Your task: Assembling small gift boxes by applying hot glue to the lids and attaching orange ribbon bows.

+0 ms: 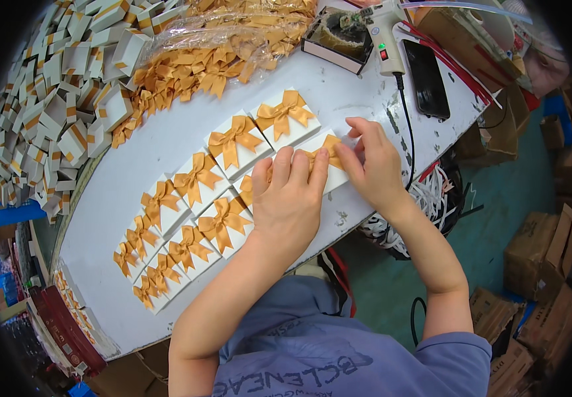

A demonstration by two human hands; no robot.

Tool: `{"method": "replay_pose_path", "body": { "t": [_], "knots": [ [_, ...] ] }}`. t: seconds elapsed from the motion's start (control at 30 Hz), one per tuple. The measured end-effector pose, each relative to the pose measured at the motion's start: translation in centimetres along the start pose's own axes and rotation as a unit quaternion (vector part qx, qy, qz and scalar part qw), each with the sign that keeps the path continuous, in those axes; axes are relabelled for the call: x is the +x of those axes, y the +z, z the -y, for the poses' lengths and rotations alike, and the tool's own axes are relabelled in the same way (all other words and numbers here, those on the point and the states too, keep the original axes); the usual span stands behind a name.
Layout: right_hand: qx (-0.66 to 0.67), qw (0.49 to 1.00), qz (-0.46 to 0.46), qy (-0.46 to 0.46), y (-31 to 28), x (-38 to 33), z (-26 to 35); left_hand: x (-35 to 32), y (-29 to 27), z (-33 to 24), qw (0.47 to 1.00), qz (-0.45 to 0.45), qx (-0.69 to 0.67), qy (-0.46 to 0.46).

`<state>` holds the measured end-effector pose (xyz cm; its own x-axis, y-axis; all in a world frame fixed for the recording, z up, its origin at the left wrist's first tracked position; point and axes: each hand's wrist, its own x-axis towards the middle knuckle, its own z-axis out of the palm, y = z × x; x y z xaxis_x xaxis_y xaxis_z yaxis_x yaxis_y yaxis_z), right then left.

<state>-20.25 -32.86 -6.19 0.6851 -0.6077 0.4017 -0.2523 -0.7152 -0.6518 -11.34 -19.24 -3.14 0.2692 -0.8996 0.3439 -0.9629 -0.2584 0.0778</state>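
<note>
- Bows [196,175]: golden orange, plain, slight sheen.
- Boxes [297,134]: white.
- Heaped boxes [54,112]: white, gold bands.
- Table [107,218]: pale bluish white, dark scuffs.
- Glue gun [384,40]: off-white; red switch [384,55], small green light.
- Phone [426,83]: black.
- Cord [404,122]: black.
- Shirt [286,344]: muted violet-blue, darker print.
- Floor [392,291]: teal green.
- Cartons [529,251]: brown.
</note>
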Motion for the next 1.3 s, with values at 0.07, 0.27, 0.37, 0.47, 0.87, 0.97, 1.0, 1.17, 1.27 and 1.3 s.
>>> {"method": "replay_pose_path", "body": {
  "t": [0.07,0.27,0.37,0.47,0.87,0.97,1.0,1.17,1.27,1.3],
  "knots": [
    [-0.069,0.991,0.004,-0.11,-0.7,-0.3,-0.6,-0.1,0.1,0.0,1.0,0.0,0.015,0.007],
    [-0.163,0.944,0.183,-0.222,-2.0,-1.1,0.5,-0.1,0.0,-0.2,1.0,0.019,-0.001,-0.014],
    [-0.193,0.936,0.185,-0.227,-2.0,-1.0,0.7,-0.7,0.1,-0.1,1.0,0.012,0.004,-0.017],
    [-0.217,0.93,0.176,-0.241,-2.1,-0.9,1.0,-0.6,-0.4,0.1,1.0,0.014,0.014,-0.013],
    [-0.222,0.905,0.263,-0.251,-2.9,-0.5,1.8,-3.4,-0.1,-0.5,0.99,-0.084,-0.108,-0.017],
    [-0.219,0.905,0.288,-0.221,-3.2,-0.6,3.0,-7.3,-3.2,-0.5,0.975,-0.063,-0.214,0.009],
    [-0.163,0.938,0.227,-0.205,-3.2,-0.6,3.6,-9.0,-3.7,-0.2,0.977,-0.065,-0.205,0.0],
    [0.018,0.959,0.087,-0.271,0.7,-0.6,9.2,-17.8,-8.3,5.4,0.956,-0.096,-0.242,-0.138],
    [-0.09,0.893,0.27,-0.349,5.1,-0.5,14.3,-20.1,-10.4,10.4,0.961,-0.086,-0.096,-0.246],
    [-0.134,0.87,0.311,-0.358,6.5,-0.1,15.3,-19.5,-10.9,11.1,0.961,-0.086,-0.097,-0.245]
  ]
}}
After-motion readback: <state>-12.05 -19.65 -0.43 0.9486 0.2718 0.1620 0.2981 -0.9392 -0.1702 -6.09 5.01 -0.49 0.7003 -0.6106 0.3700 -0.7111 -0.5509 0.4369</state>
